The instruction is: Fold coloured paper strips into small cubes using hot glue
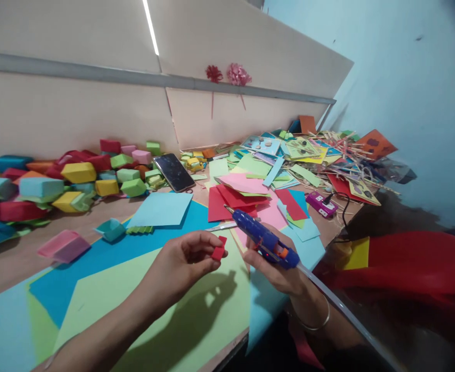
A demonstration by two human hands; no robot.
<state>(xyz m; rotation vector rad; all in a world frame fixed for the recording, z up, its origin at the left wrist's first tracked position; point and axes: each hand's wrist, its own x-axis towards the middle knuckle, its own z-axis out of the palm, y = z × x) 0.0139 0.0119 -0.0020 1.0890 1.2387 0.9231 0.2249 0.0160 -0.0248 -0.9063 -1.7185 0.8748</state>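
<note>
Between the fingertips of my left hand (184, 258) is a small folded piece of red paper (219, 249), held above a large light green sheet (165, 305). My right hand (271, 263) is wrapped round a blue hot glue gun (264, 238). Its nozzle points up and to the left, past the red piece without touching it. A long clear glue stick (339, 306) sticks out of the gun's back end. Just behind my hands lie scissors (223, 226), partly hidden, and red paper sheets (231, 201).
Colourful paper boxes (79, 172) are piled at the back left, beside a phone (174, 172). An open pink box (64, 247) and a small teal one (111, 229) stand nearer. A purple power socket (322, 204) with a black cord sits by the table's right edge, below piled cards and sticks.
</note>
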